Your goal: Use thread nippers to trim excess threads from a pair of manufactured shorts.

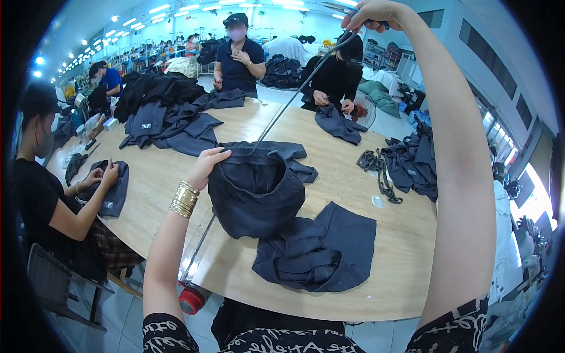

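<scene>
My left hand is closed on the gathered waistband of a dark navy pair of pants, held up with its waist opening showing. A long grey drawstring runs taut from that waistband up to my right hand, raised high at the top right. The fingers of this hand close round the cord, and a pair of scissors with dark handles is in the same hand. Beneath and nearer me, another dark garment lies folded on the wooden table.
Dark garments are heaped at the far left and right. Black straps lie near the right heap. Co-workers handle garments at the left and across the table; another person stands behind it.
</scene>
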The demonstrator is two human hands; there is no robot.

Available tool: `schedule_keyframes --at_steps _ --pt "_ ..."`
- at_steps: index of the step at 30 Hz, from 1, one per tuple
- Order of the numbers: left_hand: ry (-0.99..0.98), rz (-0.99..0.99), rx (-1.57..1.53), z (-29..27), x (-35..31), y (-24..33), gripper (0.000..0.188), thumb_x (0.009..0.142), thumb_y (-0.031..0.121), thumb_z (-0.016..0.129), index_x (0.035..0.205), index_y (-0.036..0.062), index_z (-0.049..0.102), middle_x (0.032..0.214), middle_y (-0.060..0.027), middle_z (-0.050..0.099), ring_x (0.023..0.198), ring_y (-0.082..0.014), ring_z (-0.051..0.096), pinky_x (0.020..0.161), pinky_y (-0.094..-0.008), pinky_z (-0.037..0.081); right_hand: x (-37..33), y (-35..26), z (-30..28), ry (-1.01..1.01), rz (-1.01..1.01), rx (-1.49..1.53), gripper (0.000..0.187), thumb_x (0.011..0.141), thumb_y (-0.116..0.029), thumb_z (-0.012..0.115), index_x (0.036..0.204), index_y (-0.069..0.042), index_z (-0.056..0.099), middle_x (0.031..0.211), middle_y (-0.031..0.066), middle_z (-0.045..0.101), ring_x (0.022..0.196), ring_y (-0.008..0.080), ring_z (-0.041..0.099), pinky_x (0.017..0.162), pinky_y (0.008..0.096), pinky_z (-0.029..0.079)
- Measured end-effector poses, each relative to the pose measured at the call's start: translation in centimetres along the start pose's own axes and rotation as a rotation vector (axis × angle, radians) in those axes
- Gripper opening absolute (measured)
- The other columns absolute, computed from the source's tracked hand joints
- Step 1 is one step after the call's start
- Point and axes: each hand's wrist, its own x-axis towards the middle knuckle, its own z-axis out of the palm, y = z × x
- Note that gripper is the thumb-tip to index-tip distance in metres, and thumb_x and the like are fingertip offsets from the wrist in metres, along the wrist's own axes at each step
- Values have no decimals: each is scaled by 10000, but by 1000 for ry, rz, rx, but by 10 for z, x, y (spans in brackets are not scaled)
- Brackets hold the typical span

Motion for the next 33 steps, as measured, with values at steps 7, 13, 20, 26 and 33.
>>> schedule_keyframes --at_steps 7,13,20,26,33 --pt "14 -19 6 0 -2 -1 178 892 142 593 977 -6 642 891 -40 675 767 -90 634 696 -203 500 -11 3 -15 45 -29 93 320 773 -111 693 1077 -17 653 750 16 631 505 55 391 436 231 262" --pt "22 -4 75 5 5 -5 181 884 151 604 958 -6 654 879 -33 671 745 -81 620 680 -194 483 24 68 -69 -389 -714 253 186 729 -119 712 887 -22 711 651 50 637 469 102 456 431 265 331" --pt "22 46 245 53 -13 27 224 867 192 625 938 -19 656 844 -16 648 765 -71 580 693 -204 453 4 32 115 64 -345 88 357 711 -244 708 1008 -50 676 885 45 671 825 122 620 737 254 463" --pt "-136 318 286 130 5 62 228 905 166 582 1023 -19 647 901 0 643 821 -47 563 745 -204 449 -46 101 246 -359 -73 561 224 709 -200 775 795 -87 601 608 -57 465 495 42 384 433 217 242" --pt "-90 508 539 134 0 22 238 905 192 563 1107 77 614 1033 -74 564 992 -160 543 816 -279 456 -94 180 143 520 -147 107 250 689 -229 650 839 -34 696 667 74 615 641 157 573 633 291 442"
